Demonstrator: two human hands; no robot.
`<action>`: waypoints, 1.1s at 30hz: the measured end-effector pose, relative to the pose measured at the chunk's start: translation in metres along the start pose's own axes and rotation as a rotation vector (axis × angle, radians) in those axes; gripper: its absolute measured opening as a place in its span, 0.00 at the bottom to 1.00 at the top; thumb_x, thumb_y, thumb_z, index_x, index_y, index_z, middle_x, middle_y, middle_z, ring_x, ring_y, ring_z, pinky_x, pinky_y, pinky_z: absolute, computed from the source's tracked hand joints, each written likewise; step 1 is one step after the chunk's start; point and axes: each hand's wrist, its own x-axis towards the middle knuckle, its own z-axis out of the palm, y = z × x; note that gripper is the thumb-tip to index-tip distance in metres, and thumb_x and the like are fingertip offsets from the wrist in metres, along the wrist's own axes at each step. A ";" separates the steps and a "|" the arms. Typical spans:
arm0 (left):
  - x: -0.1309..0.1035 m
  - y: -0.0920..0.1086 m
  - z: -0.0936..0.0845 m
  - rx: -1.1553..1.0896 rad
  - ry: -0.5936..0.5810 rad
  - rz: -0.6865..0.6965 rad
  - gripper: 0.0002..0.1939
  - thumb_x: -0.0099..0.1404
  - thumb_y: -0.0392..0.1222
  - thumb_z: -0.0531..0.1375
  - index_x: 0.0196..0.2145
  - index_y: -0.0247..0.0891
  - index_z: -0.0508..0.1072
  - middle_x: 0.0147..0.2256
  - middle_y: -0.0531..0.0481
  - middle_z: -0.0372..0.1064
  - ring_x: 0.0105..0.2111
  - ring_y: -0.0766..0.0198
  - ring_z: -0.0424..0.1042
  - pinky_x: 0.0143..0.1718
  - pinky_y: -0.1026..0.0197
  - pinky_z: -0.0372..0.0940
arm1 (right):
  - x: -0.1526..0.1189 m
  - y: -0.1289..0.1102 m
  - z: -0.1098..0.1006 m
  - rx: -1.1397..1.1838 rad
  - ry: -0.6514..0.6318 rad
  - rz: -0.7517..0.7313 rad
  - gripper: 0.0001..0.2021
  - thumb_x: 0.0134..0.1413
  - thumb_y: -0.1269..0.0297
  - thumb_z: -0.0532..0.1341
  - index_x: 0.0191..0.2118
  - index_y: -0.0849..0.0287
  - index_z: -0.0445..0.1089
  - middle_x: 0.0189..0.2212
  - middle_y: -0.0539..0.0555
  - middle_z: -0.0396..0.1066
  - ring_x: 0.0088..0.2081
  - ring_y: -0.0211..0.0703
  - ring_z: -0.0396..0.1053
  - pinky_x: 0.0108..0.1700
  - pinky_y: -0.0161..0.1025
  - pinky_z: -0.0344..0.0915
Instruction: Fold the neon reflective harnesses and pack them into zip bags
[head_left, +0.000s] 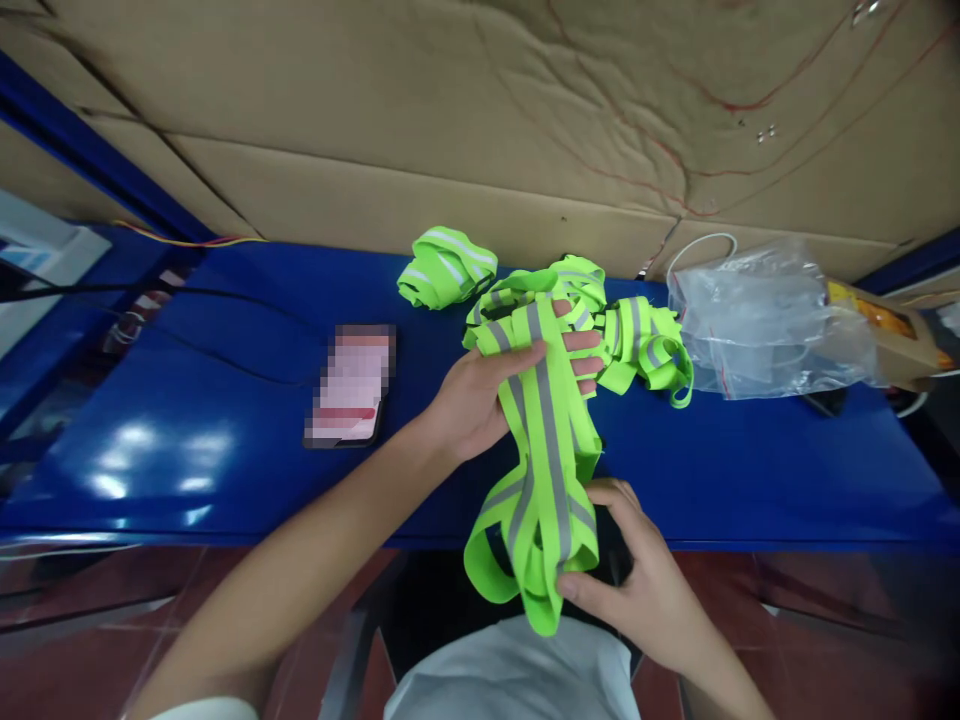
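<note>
A looped bundle of neon-green reflective strap (551,430) with grey stripes hangs over the table's front edge. My left hand (487,390) grips its upper part, thumb across the front and fingertips showing past the far side. Lower down, my right hand (630,570) pinches the bundle's right edge between thumb and fingers. Just beyond my left hand lies a tangled pile of the same strap (577,280), with another bunch (645,345) to its right. Farther back on the left sits a separate rolled bundle of green strap (448,267).
A phone (351,385) lies left of my hands on the blue table (247,300). Clear plastic bags (765,320) and a cardboard box (892,335) are on the right. Brown cardboard (420,110) lines the back, with red wires across it. A dark cable runs at the left.
</note>
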 end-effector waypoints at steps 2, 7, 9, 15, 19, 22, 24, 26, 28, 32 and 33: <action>0.001 0.006 -0.001 0.029 0.020 0.040 0.30 0.71 0.35 0.61 0.69 0.40 0.63 0.53 0.41 0.79 0.50 0.48 0.81 0.56 0.45 0.73 | 0.001 -0.004 0.001 0.183 0.002 -0.012 0.19 0.54 0.58 0.72 0.48 0.49 0.66 0.47 0.54 0.70 0.49 0.51 0.70 0.52 0.46 0.68; 0.006 0.022 -0.004 0.094 0.037 0.061 0.31 0.69 0.34 0.62 0.68 0.39 0.64 0.54 0.40 0.78 0.50 0.48 0.81 0.56 0.44 0.73 | -0.002 0.002 -0.003 0.579 -0.127 -0.076 0.20 0.45 0.56 0.76 0.40 0.50 0.68 0.39 0.51 0.70 0.40 0.47 0.70 0.41 0.41 0.68; 0.008 0.024 -0.005 0.104 0.049 0.059 0.31 0.69 0.35 0.63 0.68 0.39 0.64 0.53 0.40 0.79 0.49 0.48 0.81 0.56 0.44 0.74 | -0.002 0.010 -0.004 0.666 -0.084 -0.138 0.23 0.37 0.54 0.79 0.36 0.51 0.68 0.38 0.52 0.69 0.41 0.50 0.70 0.39 0.42 0.67; 0.013 0.024 -0.015 0.126 0.128 0.126 0.29 0.68 0.34 0.63 0.65 0.38 0.67 0.53 0.40 0.79 0.51 0.48 0.80 0.57 0.44 0.73 | -0.005 0.036 -0.011 0.822 0.064 -0.132 0.24 0.45 0.38 0.73 0.37 0.49 0.69 0.22 0.46 0.61 0.28 0.44 0.65 0.32 0.39 0.64; 0.011 0.030 -0.019 0.155 0.111 0.161 0.28 0.68 0.34 0.62 0.65 0.40 0.67 0.56 0.41 0.77 0.54 0.47 0.78 0.59 0.42 0.72 | -0.010 0.044 -0.026 0.624 0.068 -0.255 0.17 0.58 0.41 0.65 0.42 0.48 0.75 0.30 0.53 0.69 0.33 0.46 0.69 0.33 0.40 0.64; 0.008 0.035 -0.019 0.175 0.098 0.190 0.28 0.68 0.36 0.63 0.64 0.40 0.68 0.57 0.40 0.76 0.57 0.45 0.76 0.61 0.40 0.69 | -0.017 0.047 -0.041 0.254 0.144 -0.305 0.05 0.63 0.59 0.66 0.43 0.49 0.76 0.32 0.53 0.71 0.38 0.48 0.69 0.39 0.45 0.66; 0.005 0.037 -0.018 0.186 0.093 0.191 0.28 0.68 0.36 0.63 0.64 0.40 0.68 0.58 0.41 0.75 0.57 0.43 0.76 0.62 0.38 0.69 | -0.021 0.048 -0.050 -0.029 0.219 -0.344 0.08 0.60 0.69 0.68 0.44 0.50 0.76 0.31 0.52 0.71 0.39 0.48 0.68 0.43 0.48 0.63; 0.002 0.038 -0.014 0.199 0.088 0.184 0.28 0.68 0.36 0.63 0.65 0.42 0.67 0.57 0.42 0.76 0.57 0.43 0.76 0.60 0.38 0.70 | -0.022 0.050 -0.057 -0.262 0.293 -0.404 0.10 0.57 0.73 0.69 0.42 0.52 0.76 0.30 0.50 0.72 0.38 0.48 0.69 0.45 0.49 0.60; -0.002 0.039 -0.009 0.214 0.092 0.192 0.28 0.69 0.36 0.63 0.65 0.43 0.67 0.56 0.43 0.77 0.56 0.44 0.77 0.58 0.41 0.73 | -0.018 0.052 -0.062 -0.378 0.334 -0.463 0.08 0.57 0.73 0.70 0.39 0.53 0.75 0.28 0.48 0.71 0.39 0.48 0.70 0.48 0.50 0.59; -0.009 0.036 0.001 0.243 0.120 0.258 0.24 0.70 0.36 0.61 0.63 0.43 0.69 0.54 0.46 0.78 0.50 0.50 0.81 0.52 0.48 0.78 | -0.005 0.051 -0.060 -0.471 0.338 -0.340 0.08 0.62 0.67 0.67 0.47 0.52 0.74 0.39 0.51 0.76 0.46 0.51 0.72 0.51 0.51 0.62; -0.010 0.035 0.002 0.247 0.129 0.276 0.24 0.70 0.36 0.61 0.63 0.43 0.69 0.55 0.45 0.78 0.50 0.50 0.81 0.51 0.49 0.78 | -0.002 0.048 -0.056 -0.489 0.374 -0.278 0.12 0.64 0.66 0.66 0.52 0.51 0.73 0.46 0.54 0.76 0.51 0.52 0.72 0.52 0.52 0.63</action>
